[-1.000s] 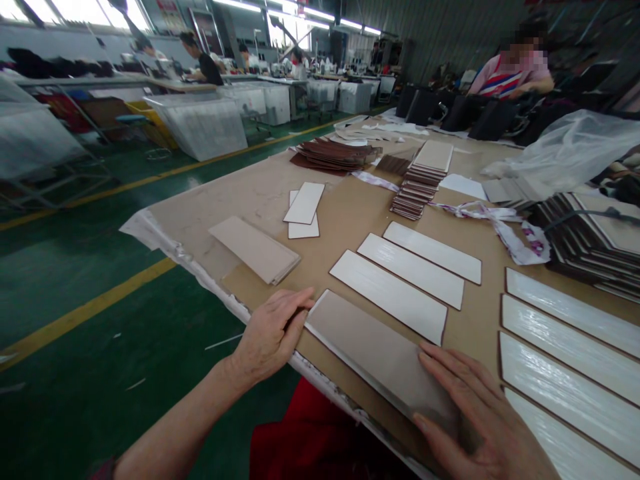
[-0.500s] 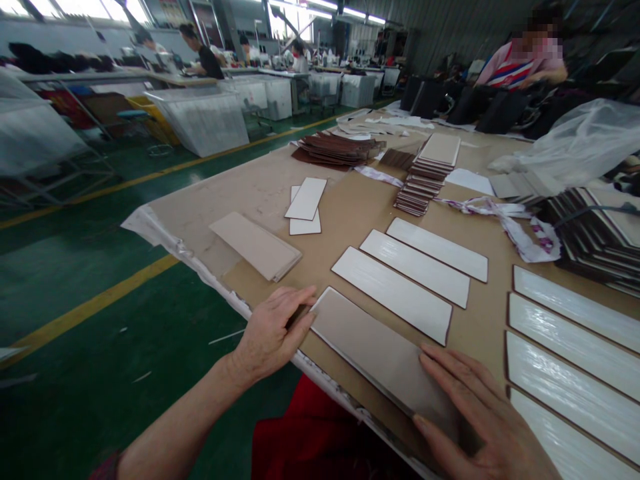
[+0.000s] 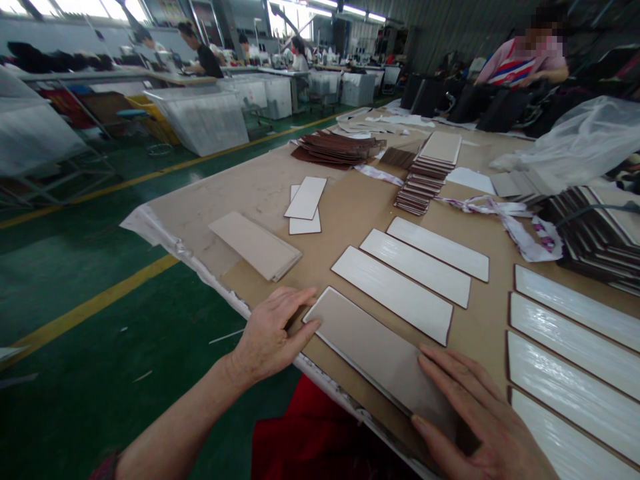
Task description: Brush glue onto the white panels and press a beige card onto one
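A long beige panel (image 3: 370, 340) lies on a white, dark-edged board at the table's near edge, with a thin white margin showing at its left end. My left hand (image 3: 273, 327) is at that end, its thumb touching the near corner and its fingers stretched past the far corner. Across the right end, my right hand (image 3: 475, 407) grips the panel, fingers on top and thumb against the near edge. Just beyond lie three white dark-edged boards (image 3: 393, 293). A small stack of beige panels (image 3: 255, 245) rests beyond my left hand.
More glossy white boards (image 3: 575, 393) lie at the right. Two short white pieces (image 3: 306, 200) overlap farther back, near brown sheets (image 3: 337, 148) and a pile of edged boards (image 3: 433, 163). A strapped stack (image 3: 595, 230) stands far right. A person (image 3: 525, 60) works across the table (image 3: 190, 193).
My left thumb has shifted slightly right onto the panel's corner, and more of the white margin shows there. My right hand stays nearly in place.
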Tool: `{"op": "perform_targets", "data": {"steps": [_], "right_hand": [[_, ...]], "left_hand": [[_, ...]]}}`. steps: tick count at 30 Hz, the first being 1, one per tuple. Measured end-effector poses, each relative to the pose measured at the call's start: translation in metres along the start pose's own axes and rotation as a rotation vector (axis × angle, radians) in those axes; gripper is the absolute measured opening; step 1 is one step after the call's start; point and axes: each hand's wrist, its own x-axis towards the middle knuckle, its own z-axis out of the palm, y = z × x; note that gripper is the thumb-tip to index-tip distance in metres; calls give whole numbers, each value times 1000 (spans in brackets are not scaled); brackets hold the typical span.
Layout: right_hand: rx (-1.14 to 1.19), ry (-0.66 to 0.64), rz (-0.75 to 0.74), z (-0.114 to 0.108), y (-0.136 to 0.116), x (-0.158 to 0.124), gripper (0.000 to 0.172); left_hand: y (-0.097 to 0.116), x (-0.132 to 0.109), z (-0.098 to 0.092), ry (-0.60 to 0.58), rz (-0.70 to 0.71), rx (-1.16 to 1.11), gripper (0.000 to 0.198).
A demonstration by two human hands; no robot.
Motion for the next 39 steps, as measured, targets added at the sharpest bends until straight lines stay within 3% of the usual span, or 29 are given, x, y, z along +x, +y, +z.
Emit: {"op": "perform_targets", "data": {"steps": [18,35,39], "right_hand": [[36,-10,7,3,-1,0,48],[41,-9,6,5,2,-1,50],[60,-15,24,7,2,-2,50]], "left_hand": [[-2,0,-6,-44,-13,-127,42],[-1,-2,-1,-15,-15,-43,46],[-1,0,1,-4,32,-15,36]]}}
